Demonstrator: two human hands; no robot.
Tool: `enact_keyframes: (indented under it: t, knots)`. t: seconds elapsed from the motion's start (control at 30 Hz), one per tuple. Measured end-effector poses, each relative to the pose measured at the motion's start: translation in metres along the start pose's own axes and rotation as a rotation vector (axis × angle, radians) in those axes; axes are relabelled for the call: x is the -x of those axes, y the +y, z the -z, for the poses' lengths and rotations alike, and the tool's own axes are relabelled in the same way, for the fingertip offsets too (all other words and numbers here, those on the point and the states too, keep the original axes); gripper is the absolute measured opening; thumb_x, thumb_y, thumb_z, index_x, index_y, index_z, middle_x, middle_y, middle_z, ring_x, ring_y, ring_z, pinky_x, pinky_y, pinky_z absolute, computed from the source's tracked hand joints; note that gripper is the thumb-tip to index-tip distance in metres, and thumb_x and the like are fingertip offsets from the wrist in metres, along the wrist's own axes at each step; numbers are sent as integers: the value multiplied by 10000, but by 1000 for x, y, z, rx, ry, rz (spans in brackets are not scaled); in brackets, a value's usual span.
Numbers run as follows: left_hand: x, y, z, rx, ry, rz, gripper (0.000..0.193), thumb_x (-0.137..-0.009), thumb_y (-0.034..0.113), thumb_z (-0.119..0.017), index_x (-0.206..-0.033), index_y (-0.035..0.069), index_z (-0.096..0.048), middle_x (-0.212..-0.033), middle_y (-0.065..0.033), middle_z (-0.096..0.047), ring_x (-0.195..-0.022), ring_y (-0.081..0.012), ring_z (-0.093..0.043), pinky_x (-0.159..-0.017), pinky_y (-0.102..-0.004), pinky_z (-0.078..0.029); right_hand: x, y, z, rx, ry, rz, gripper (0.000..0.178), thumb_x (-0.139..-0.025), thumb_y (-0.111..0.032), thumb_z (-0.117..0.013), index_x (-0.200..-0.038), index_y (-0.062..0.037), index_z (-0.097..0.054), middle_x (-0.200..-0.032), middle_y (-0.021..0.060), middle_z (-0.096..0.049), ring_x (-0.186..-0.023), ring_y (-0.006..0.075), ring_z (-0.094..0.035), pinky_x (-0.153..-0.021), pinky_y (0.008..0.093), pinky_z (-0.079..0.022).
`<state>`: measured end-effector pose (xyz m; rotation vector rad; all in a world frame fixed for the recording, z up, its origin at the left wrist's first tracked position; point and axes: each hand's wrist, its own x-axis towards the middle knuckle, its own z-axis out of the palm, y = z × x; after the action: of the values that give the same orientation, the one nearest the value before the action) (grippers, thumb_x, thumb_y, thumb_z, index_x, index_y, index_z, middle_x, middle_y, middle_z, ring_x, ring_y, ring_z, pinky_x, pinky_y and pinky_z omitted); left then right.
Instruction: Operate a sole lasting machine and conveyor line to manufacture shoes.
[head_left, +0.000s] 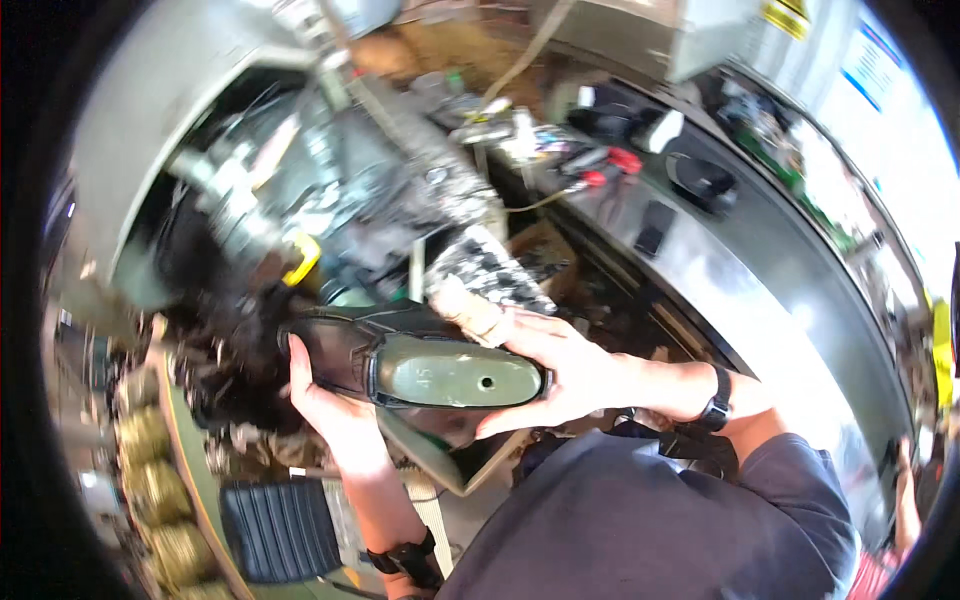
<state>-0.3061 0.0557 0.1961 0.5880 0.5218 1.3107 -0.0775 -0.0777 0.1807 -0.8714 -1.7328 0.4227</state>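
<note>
A black shoe upper (340, 352) is stretched over a green shoe last (455, 378), whose flat top with a round hole faces up. My left hand (335, 405) grips the toe end, thumb along its side. My right hand (560, 370) wraps round the heel end, with beige coverings on some fingers. The toe points left, close beside a dark bristly mass (235, 375) that looks like a brush wheel; blur hides whether they touch. The underside of the shoe is hidden.
A hooded machine (170, 130) stands at the far left. Red-handled pliers (612, 165) and a dark phone-like slab (655, 228) lie on the metal bench (730, 290) at the right. A dark ribbed chair (280, 530) is at the lower left. Another person's arm (906, 500) shows at the right edge.
</note>
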Motion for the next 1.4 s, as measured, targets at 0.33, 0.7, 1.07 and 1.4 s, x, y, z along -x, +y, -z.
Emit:
enact_keyframes:
  t: [0.33, 0.7, 1.07, 1.4]
  knots:
    - [12, -323, -90, -431, -206, 885, 523, -975, 457, -568, -1279, 32, -593, -1262, -120, -646, -1148, -293, -617, -1031, -467, -468, 231, 16, 165, 48, 692, -652, 771, -770, -246, -845, -1385, 67, -500, -1413, 179, -540, -1333, 228, -475, -1128, 345, -354]
    - [90, -457, -84, -1130, -846, 917, 450, -973, 219, -659, -1344, -13, -556, -1219, -119, -658, -1067, -209, -670, -935, -333, -530, 701, -91, 428, -461, 2321, -389, 462, -885, -254, -746, -1216, 17, -569, -1150, 154, -632, -992, 316, -644, -907, 450, -565]
    - [17, -587, -176, -1148, -1030, 548, 574, -873, 63, -723, -1390, 18, -477, -1246, -189, -616, -1033, -178, -648, -832, -314, -559, 469, 120, 285, -336, 1594, -1125, 98, -890, 33, -592, -963, 30, -657, -722, 86, -654, -648, 171, -637, -590, 325, -539]
    - [-44, -775, -289, -1164, -1527, -180, 273, -856, 111, -652, -1121, 77, -708, -842, -157, -727, -825, -305, -709, -961, -438, -477, 440, 67, 286, -257, 1490, -1260, 743, -967, -162, -652, -1566, -114, -215, -1170, 175, -657, -1003, 251, -665, -866, 404, -567]
